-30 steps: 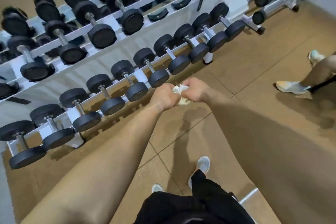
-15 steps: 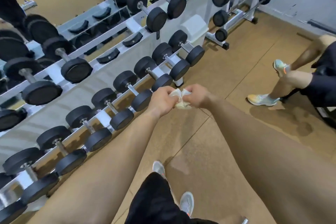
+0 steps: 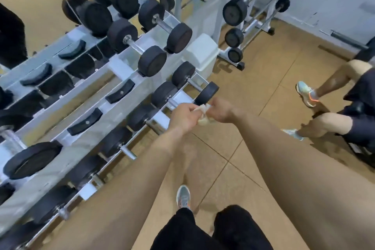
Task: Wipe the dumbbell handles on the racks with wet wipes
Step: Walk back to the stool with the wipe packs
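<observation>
Two bare forearms reach out from the bottom of the view, above black shorts (image 3: 203,233) and a grey shoe (image 3: 183,197) planted on the tan tiled floor (image 3: 223,178). At their ends the left hand (image 3: 184,116) and right hand (image 3: 220,110) meet knuckle to knuckle. Each has its fingers curled tight on a crumpled white wet wipe (image 3: 203,121) bunched between them. The hands are in front of the lower tier of the white dumbbell rack (image 3: 140,89), near the last small dumbbell (image 3: 194,85) at its right end. More black-headed dumbbells line that tier to the left, and a larger dumbbell (image 3: 142,46) lies on the tier above. To the right are the bare legs of a seated person (image 3: 332,124). Past the rack's end stand a white bin (image 3: 200,53) and an upright barbell rack (image 3: 235,12) by the wall.
</observation>
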{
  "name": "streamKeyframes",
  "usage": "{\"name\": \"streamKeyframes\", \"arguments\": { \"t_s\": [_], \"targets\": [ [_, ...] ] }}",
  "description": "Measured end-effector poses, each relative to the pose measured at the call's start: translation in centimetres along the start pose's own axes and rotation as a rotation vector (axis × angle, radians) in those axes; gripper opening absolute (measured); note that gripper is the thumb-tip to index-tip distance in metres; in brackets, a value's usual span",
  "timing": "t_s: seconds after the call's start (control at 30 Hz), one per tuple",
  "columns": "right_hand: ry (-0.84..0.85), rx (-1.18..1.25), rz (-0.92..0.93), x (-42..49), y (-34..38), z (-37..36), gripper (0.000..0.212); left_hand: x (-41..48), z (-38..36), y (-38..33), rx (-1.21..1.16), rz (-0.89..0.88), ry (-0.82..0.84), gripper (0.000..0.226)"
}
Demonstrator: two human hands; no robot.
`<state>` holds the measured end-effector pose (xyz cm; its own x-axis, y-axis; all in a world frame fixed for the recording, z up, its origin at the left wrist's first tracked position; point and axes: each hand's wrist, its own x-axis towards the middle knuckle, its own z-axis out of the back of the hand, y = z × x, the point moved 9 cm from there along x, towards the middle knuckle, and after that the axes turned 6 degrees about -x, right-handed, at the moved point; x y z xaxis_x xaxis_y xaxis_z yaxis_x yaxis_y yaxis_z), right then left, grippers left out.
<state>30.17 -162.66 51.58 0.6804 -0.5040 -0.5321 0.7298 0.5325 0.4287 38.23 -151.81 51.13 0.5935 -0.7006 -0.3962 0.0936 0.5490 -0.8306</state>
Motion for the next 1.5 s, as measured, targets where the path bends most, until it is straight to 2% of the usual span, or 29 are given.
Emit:
{"name": "streamKeyframes", "arguments": {
  "t_s": [0.13, 0.3, 0.37, 0.47, 0.57, 0.63, 0.7, 0.83, 1.0, 1.1, 1.23, 1.3, 1.37, 1.5],
  "targets": [
    [0.008, -0.025, 0.044, 6.7, -0.5, 5.0, 0.005, 7.1, 0.5, -2.6, -0.024, 0.014, -0.013, 0.014],
    [0.023, 0.138, 0.037, 15.5, -2.9, 11.0, 0.015, 17.1, -0.9, -5.7, -0.155, 0.07, -0.086, 0.004],
    [0.06, 0.155, 0.068, 18.7, -3.7, 13.4, 0.022, 21.1, -1.7, -6.4, -0.262, 0.154, -0.164, 0.017],
    [0.145, 0.274, 0.158, 23.1, -4.6, 17.1, 0.029, 27.1, -3.6, -8.0, -0.355, 0.25, -0.224, 0.015],
    [0.213, 0.253, 0.26, 27.6, -5.1, 20.6, 0.005, 32.0, -5.9, -9.7, -0.63, 0.379, -0.229, 0.019],
    [0.205, 0.179, 0.241, 31.6, -6.7, 22.6, 0.008, 34.8, -7.4, -11.0, -0.867, 0.463, -0.217, 0.025],
    [0.175, 0.111, 0.193, 35.5, -8.3, 24.5, 0.006, 37.7, -8.1, -11.5, -0.945, 0.517, -0.228, 0.024],
    [0.148, 0.059, 0.136, 43.4, -10.8, 27.5, 0.012, 45.1, -7.9, -10.3, -0.899, 0.601, -0.302, 0.006],
    [0.096, -0.003, 0.037, 55.3, -14.7, 29.1, 0.027, 56.8, -8.7, -5.4, -0.792, 0.723, -0.351, 0.014],
    [0.091, 0.019, -0.03, 62.1, -16.8, 28.6, 0.03, 64.0, -10.2, -2.1, -0.632, 0.744, -0.306, 0.026],
    [0.143, 0.005, -0.076, 70.0, -19.3, 26.4, 0.036, 71.3, -11.0, 0.5, -0.388, 0.751, -0.303, 0.026],
    [0.147, -0.016, -0.069, 74.2, -20.3, 25.0, 0.035, 75.0, -11.6, 1.3, -0.323, 0.723, -0.319, 0.035],
    [0.172, -0.051, -0.042, 77.7, -21.1, 23.3, 0.03, 77.8, -12.9, 2.7, -0.304, 0.749, -0.261, 0.042],
    [0.25, -0.089, -0.029, 83.2, -23.3, 19.8, 0.022, 82.6, -15.5, 5.8, -0.183, 0.734, -0.166, 0.043]
  ]
}}
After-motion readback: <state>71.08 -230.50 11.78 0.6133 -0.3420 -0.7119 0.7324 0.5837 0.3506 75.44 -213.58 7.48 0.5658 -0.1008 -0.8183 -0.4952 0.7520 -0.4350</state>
